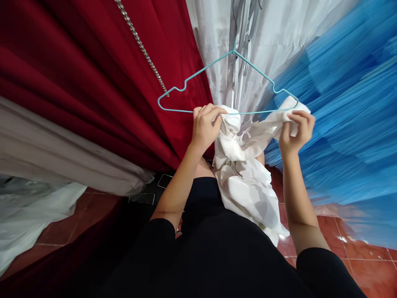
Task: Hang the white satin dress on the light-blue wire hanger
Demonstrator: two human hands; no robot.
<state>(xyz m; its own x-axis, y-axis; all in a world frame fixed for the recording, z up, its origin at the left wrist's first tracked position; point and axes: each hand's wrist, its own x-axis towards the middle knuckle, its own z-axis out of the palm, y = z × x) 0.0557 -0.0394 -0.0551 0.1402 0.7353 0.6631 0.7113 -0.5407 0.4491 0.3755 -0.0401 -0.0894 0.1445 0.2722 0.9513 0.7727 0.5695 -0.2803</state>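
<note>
A light blue wire hanger [214, 64] hangs in front of me, its bottom bar level. White cloth with a pearl-like beaded trim, which looks like a dress [248, 186], drapes down from the bar. My left hand [206, 126] is closed on the gathered, beaded part of the dress at the middle of the bar. At the hanger's right end, my right hand [296, 130] pinches another part of the dress, which is folded over that corner. The lower folds of the dress fall in front of my legs.
A red garment [182, 62] with a silver beaded strand [142, 45] hangs on the left, beside a pale grey cloth [62, 153]. Blue tulle [350, 136] fills the right. White cloth [285, 41] hangs behind the hanger. The floor has red tiles [369, 273].
</note>
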